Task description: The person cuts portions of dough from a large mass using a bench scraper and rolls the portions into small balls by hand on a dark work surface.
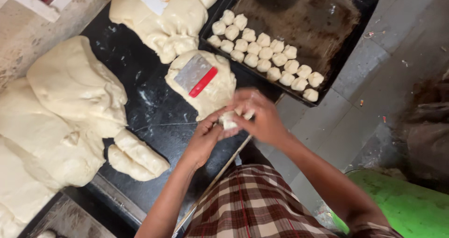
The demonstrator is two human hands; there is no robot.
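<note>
Both hands, left [206,137] and right [259,116], pinch one dough piece [229,121] just below the scraper [196,75]; rolling it tight would likely match the tray [360,13] balls [264,51].

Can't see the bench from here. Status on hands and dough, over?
Left hand and right hand both closed on one small dough piece. Tray holds rows of dough balls. Scraper lies on dough lump, nothing blocking.

Black table [154,111]: big dough masses [70,111] left of the fingers [243,111], dough lump [213,90] just above them, baking tray [336,41] upper right.
</note>
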